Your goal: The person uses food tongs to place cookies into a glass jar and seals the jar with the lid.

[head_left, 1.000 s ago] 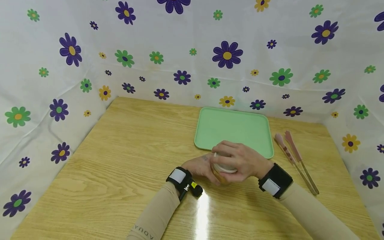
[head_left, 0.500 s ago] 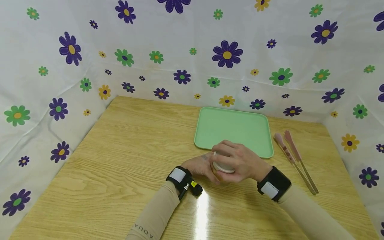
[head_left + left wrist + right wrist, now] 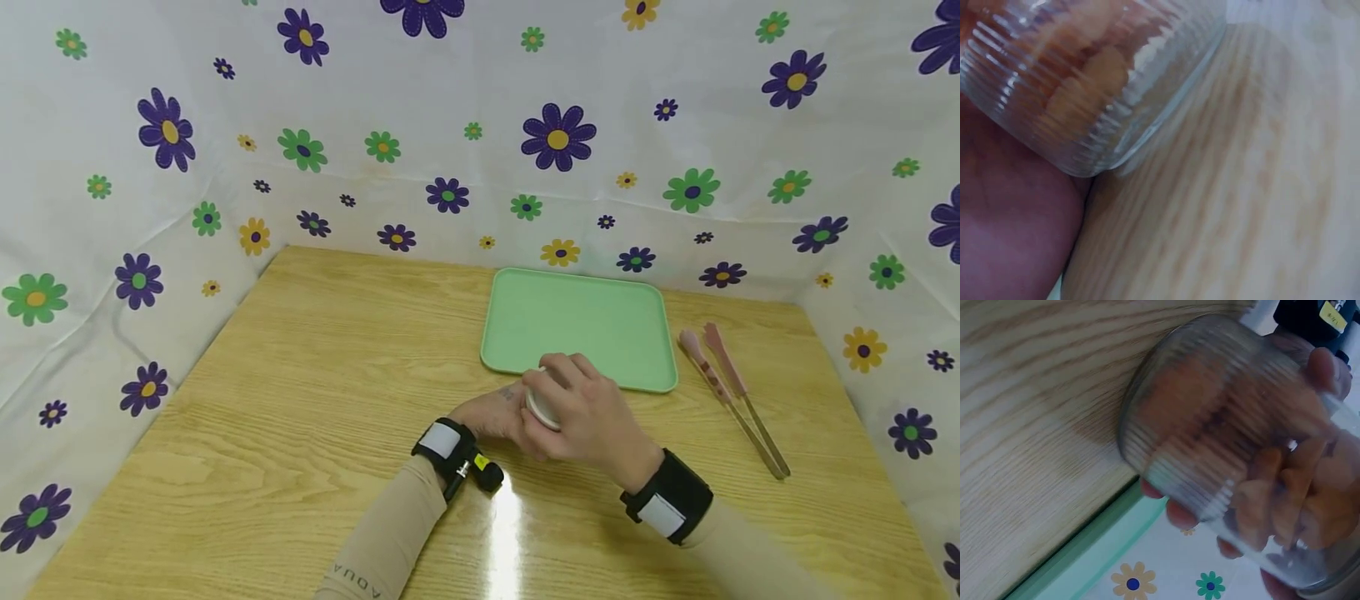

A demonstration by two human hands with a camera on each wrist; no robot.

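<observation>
A ribbed clear glass jar (image 3: 1204, 419) holds several orange-brown pieces. In the head view both hands cover most of it, in front of the green tray. My left hand (image 3: 491, 417) grips the jar's body from the left; its fingertips (image 3: 1182, 514) curl round the glass in the right wrist view. Over the jar's white lid (image 3: 540, 410), my right hand (image 3: 588, 421) bends its fingers and thumb round the rim. The jar's base lies close over the wooden table in the left wrist view, and the jar leans.
Behind the hands lies a light green tray (image 3: 577, 321). To its right is a pair of tongs (image 3: 738, 396) with pink heads and metal legs. Flower-patterned cloth (image 3: 450, 100) closes off the back and sides of the wooden table (image 3: 315, 358).
My right hand has turned on the lid, its wrist swinging down and to the left. The left hand keeps its hold on the jar. The head view has shifted slightly.
</observation>
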